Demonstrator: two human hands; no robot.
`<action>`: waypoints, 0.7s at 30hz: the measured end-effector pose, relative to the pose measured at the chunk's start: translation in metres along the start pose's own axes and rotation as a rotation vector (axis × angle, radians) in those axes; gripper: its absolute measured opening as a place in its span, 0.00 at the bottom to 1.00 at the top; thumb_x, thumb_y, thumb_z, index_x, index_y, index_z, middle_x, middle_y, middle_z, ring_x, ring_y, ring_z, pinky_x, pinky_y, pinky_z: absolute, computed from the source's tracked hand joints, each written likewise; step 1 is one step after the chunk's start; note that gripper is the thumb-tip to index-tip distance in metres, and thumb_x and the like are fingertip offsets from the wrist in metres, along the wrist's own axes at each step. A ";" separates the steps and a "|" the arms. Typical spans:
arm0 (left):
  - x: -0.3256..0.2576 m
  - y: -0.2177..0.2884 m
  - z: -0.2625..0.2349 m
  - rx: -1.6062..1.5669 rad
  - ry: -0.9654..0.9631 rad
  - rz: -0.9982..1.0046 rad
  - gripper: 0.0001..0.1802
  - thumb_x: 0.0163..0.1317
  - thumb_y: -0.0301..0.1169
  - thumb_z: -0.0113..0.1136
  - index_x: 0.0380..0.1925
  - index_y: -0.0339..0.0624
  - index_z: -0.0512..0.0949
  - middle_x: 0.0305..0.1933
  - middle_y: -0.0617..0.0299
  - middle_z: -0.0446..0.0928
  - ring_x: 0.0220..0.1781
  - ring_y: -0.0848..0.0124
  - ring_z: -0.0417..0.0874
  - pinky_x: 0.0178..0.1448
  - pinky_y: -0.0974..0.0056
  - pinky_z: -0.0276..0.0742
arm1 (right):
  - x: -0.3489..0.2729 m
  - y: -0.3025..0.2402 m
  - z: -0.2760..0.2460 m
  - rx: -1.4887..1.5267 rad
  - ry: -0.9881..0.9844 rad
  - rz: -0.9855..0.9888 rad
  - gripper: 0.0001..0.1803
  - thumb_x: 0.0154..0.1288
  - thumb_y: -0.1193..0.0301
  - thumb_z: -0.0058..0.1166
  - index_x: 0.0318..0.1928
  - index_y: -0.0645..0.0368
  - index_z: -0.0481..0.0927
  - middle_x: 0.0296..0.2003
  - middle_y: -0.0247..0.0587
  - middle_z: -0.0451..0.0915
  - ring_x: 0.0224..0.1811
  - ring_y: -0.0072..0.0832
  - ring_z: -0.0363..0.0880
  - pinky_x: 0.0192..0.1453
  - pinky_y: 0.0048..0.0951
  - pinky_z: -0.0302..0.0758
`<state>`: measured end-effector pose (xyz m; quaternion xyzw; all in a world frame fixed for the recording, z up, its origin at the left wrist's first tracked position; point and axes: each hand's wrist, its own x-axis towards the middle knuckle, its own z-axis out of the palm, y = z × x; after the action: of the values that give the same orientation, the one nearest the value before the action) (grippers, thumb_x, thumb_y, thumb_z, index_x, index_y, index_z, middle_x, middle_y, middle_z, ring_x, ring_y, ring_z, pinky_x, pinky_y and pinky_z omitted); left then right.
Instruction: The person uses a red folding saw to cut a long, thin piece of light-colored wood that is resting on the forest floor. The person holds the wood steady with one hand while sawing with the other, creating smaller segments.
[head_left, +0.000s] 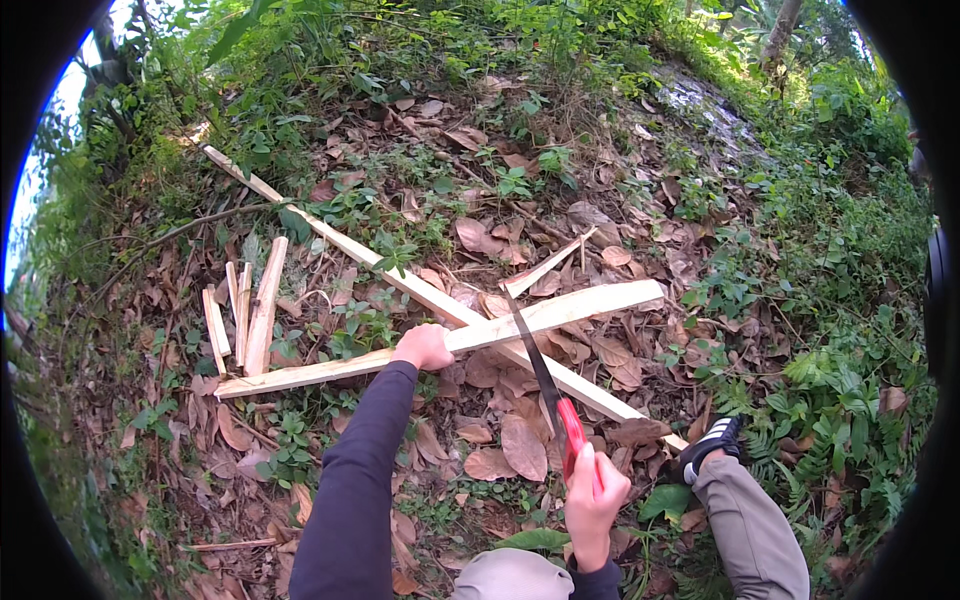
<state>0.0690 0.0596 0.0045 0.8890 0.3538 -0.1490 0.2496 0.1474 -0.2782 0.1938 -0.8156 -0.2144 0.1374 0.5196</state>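
My left hand (424, 347) is closed around a pale wooden plank (585, 303) near its middle. This plank lies crosswise over a long, narrow wooden board (420, 287) that slants from the far left to the near right. In my right hand (596, 500) is a hand saw (541, 372) with a red handle and a dark blade. The blade runs up against the plank, to the right of my left hand, and its tip reaches past the far edge. Whether the teeth have cut into the wood cannot be made out.
Several short wood pieces (264, 307) lie at the left. Beyond the plank is a split offcut (546, 264). My shoe (712, 447) is by the near end of the long board. Dry leaves (523, 447) and green plants (840, 400) cover the sloping ground.
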 end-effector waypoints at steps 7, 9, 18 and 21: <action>-0.009 -0.008 0.003 -0.004 -0.034 -0.055 0.22 0.48 0.39 0.62 0.41 0.40 0.86 0.46 0.44 0.85 0.51 0.50 0.86 0.60 0.51 0.81 | 0.030 -0.009 0.001 -0.082 -0.106 0.021 0.18 0.74 0.69 0.54 0.28 0.71 0.80 0.13 0.45 0.71 0.18 0.18 0.65 0.23 0.32 0.64; -0.008 0.008 -0.005 0.013 -0.015 -0.056 0.22 0.47 0.39 0.62 0.42 0.40 0.86 0.47 0.45 0.85 0.52 0.50 0.86 0.60 0.51 0.80 | -0.006 -0.017 -0.028 -0.005 -0.033 0.042 0.22 0.77 0.66 0.51 0.25 0.67 0.80 0.15 0.29 0.73 0.17 0.12 0.65 0.21 0.23 0.59; -0.014 -0.003 -0.005 -0.022 -0.090 -0.071 0.22 0.49 0.38 0.61 0.45 0.43 0.86 0.50 0.46 0.85 0.54 0.50 0.85 0.62 0.52 0.79 | 0.035 -0.044 0.006 -0.125 -0.134 0.000 0.21 0.75 0.68 0.54 0.24 0.69 0.77 0.13 0.46 0.71 0.15 0.20 0.69 0.22 0.32 0.63; -0.012 0.010 -0.006 0.003 -0.054 -0.062 0.22 0.48 0.37 0.61 0.44 0.42 0.86 0.49 0.45 0.85 0.53 0.51 0.86 0.61 0.51 0.80 | 0.005 -0.052 -0.036 0.002 -0.085 0.071 0.21 0.77 0.68 0.51 0.25 0.69 0.77 0.15 0.33 0.71 0.21 0.14 0.62 0.23 0.27 0.58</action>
<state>0.0682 0.0504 0.0181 0.8735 0.3742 -0.1813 0.2532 0.1569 -0.2852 0.2559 -0.8156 -0.2069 0.1905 0.5057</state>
